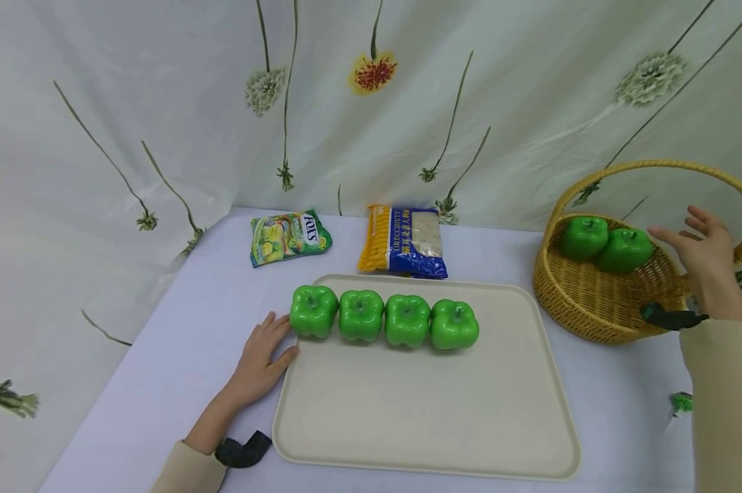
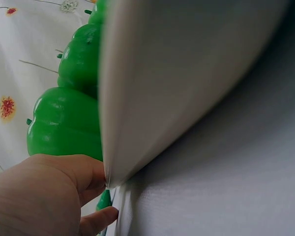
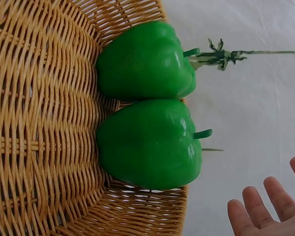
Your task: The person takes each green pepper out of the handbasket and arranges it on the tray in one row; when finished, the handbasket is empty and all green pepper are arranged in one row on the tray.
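Note:
Four green bell peppers [image 1: 361, 315] stand side by side in a row along the back left of a beige tray [image 1: 420, 411]. At the tray's left rim rests my left hand [image 1: 261, 359], relaxed, its fingertips right by the end pepper [image 2: 64, 125]. My right hand [image 1: 706, 253] hovers over the right side of a wicker basket [image 1: 568, 305], fingers spread and holding nothing. Inside the basket sit two more green bell peppers, one at the back [image 3: 145, 61] and one nearer the hand [image 3: 150, 145], pressed together with stems up.
Behind the tray lie a green candy bag [image 1: 290, 237] and a blue and yellow pasta bag [image 1: 403, 241]. The basket's tall handle [image 1: 654, 164] arches over the right hand. A small green-topped item [image 1: 681, 402] lies near the right sleeve. A flowered cloth [image 1: 321, 103] hangs at the back.

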A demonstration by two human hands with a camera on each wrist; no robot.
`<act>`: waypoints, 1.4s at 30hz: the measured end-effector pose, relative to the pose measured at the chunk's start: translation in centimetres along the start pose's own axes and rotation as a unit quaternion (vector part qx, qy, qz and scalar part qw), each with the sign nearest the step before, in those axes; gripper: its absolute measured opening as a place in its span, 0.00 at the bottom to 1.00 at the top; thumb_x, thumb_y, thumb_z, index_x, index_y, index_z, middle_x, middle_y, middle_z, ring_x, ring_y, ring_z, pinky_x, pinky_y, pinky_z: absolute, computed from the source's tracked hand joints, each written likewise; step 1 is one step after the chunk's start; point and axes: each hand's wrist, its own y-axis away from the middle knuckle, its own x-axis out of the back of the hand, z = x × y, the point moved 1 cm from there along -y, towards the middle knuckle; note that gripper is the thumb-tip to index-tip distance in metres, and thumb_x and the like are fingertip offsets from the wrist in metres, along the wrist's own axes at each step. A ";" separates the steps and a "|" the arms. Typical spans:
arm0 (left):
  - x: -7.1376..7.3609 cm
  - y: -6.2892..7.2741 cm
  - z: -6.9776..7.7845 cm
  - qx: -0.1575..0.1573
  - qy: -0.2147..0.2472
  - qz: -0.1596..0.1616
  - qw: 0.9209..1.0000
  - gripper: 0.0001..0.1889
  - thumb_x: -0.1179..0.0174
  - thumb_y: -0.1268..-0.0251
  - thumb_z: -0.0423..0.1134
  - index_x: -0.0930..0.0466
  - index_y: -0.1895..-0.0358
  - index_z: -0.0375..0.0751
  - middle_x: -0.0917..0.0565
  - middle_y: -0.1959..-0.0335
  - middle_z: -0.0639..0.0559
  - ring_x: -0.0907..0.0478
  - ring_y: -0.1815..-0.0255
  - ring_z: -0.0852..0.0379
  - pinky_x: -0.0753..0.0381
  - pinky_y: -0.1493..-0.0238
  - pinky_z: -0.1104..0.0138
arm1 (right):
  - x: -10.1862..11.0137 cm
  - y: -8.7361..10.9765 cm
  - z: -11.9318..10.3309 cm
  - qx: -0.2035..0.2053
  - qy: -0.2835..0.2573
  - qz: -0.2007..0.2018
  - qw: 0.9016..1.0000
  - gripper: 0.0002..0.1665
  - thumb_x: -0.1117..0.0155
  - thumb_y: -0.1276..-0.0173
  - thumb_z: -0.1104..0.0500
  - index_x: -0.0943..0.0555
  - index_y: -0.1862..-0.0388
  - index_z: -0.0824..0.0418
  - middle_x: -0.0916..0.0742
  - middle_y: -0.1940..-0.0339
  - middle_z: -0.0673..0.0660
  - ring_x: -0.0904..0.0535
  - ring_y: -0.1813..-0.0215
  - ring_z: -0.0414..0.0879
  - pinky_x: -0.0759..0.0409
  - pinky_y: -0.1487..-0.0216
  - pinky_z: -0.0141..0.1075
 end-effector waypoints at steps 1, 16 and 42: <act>0.0 0.0 0.0 -0.001 0.001 0.000 1.000 0.25 0.44 0.33 0.33 0.31 0.34 0.30 0.31 0.32 0.31 0.51 0.25 0.25 0.56 0.31 0.30 | 0.0 -0.6 0.4 -0.001 -0.005 0.001 1.000 0.54 0.37 0.41 0.32 0.57 0.23 0.28 0.51 0.19 0.40 0.57 0.18 0.44 0.54 0.20 0.51; -0.2 0.2 -0.2 0.005 0.005 -0.004 1.000 0.25 0.44 0.32 0.34 0.32 0.33 0.31 0.31 0.31 0.32 0.51 0.25 0.26 0.57 0.30 0.31 | -0.8 -1.1 1.0 -0.025 -0.008 -0.062 0.998 0.60 0.41 0.41 0.29 0.62 0.20 0.40 0.57 0.18 0.54 0.62 0.19 0.61 0.53 0.21 0.56; 0.1 0.1 -0.1 0.011 -0.003 -0.004 1.000 0.25 0.45 0.32 0.35 0.32 0.33 0.32 0.31 0.31 0.33 0.51 0.25 0.26 0.56 0.29 0.31 | -2.8 -1.4 2.1 0.019 0.088 -0.118 0.989 0.54 0.51 0.28 0.40 0.68 0.21 0.64 0.59 0.22 0.75 0.59 0.23 0.75 0.46 0.28 0.66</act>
